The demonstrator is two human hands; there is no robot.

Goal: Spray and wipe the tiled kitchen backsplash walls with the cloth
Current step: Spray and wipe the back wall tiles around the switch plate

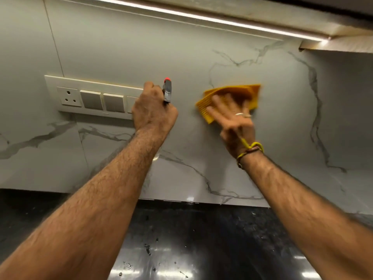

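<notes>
The backsplash (181, 57) is glossy white tile with grey marble veins. My left hand (153, 112) grips a spray bottle; only its grey head with a red nozzle (167, 89) shows above my fist, pointing at the wall, and the bottle body is hidden behind my hand and forearm. To the right, my right hand (234, 120) presses a folded yellow cloth (228, 96) flat against the tile with its fingers spread. The cloth's right edge is blurred.
A cream switch plate (90, 98) with a socket and several switches is fixed to the wall left of my left hand, partly covered by it. A lit strip (201, 17) runs under the cabinet above. Below lies a black polished countertop (191, 249) with wet spots.
</notes>
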